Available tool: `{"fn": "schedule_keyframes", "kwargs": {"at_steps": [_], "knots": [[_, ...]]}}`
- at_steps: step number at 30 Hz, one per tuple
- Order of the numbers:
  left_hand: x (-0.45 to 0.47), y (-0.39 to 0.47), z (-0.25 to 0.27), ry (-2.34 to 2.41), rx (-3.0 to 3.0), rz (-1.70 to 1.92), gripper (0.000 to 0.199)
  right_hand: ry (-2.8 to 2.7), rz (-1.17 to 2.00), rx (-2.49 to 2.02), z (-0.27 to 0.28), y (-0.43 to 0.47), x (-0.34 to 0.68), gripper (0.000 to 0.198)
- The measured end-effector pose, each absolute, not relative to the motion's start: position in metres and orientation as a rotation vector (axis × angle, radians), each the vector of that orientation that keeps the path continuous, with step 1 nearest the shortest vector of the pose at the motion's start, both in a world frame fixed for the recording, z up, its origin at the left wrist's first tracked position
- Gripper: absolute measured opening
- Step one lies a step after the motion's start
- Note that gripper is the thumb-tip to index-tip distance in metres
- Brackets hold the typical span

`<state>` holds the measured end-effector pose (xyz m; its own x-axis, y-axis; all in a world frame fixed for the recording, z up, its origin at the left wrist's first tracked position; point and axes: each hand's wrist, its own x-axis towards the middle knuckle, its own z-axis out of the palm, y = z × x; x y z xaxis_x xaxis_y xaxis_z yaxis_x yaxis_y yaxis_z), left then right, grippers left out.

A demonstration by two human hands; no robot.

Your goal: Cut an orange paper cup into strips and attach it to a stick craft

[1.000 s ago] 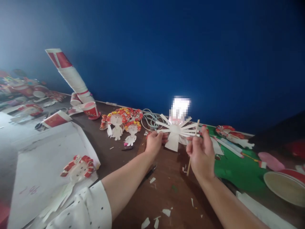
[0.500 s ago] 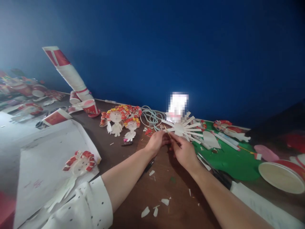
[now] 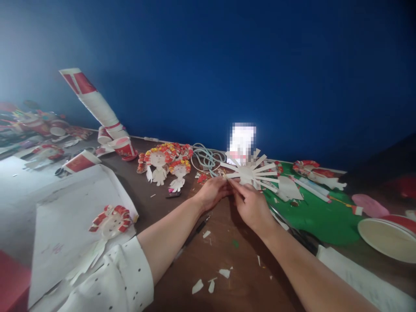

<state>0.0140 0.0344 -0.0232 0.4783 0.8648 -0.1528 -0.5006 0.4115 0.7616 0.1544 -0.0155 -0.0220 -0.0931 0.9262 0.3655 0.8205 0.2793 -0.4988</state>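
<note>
White paper cut-out (image 3: 246,172), narrow strips fanning from a round centre, sat at your fingertips over the far part of the brown tabletop (image 3: 242,284); its lower part was hidden behind your fingers. Your left hand (image 3: 212,193) had its fingers drawn together in a pinch at the near-left strip. Your right hand (image 3: 252,208) met it there, index finger pointed forward, thumb and fingers likewise closed on the paper. Your two hands touched or nearly so; whether anything slim lay inside the right pinch, you could not tell from this view.

Just behind the cut-out: a bright pixelated rectangle (image 3: 242,141), standing near the blue wall (image 3: 182,78). To its left, a loose coil of pale cable (image 3: 208,157), then a cluster of paper dolls (image 3: 158,159) with red and yellow curled hair. On the right, a green sheet (image 3: 321,223) with markers (image 3: 313,190) on it; a pink oval (image 3: 370,205) and a pale bowl (image 3: 385,239) tipped on its side lay beyond.

Nearer you, a dark pen (image 3: 198,229) beside your left forearm, and white paper scraps (image 3: 225,273) scattered between your arms. Left side: a white board (image 3: 65,216) bearing one red-haired doll (image 3: 112,223); past it, a stack of cups (image 3: 97,106) leaned toward the wall.
</note>
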Motion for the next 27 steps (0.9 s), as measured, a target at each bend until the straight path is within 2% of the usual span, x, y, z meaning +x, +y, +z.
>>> {"fn": "schedule_keyframes", "kwargs": {"at_steps": [8, 18, 27], "knots": [[0.014, 0.037, -0.018, 0.566, 0.635, 0.848, 0.029, -1.912, 0.198, -1.554, -0.019, -0.017, 0.153, 0.040], [0.016, 0.035, -0.026, 0.581, 0.772, 0.911, 0.024, -1.895, 0.260, -1.624, -0.017, -0.017, 0.152, 0.041], [0.015, 0.035, -0.027, 0.596, 0.810, 0.919, 0.023, -1.977, 0.179, -1.597, -0.015, -0.019, 0.153, 0.043]]}}
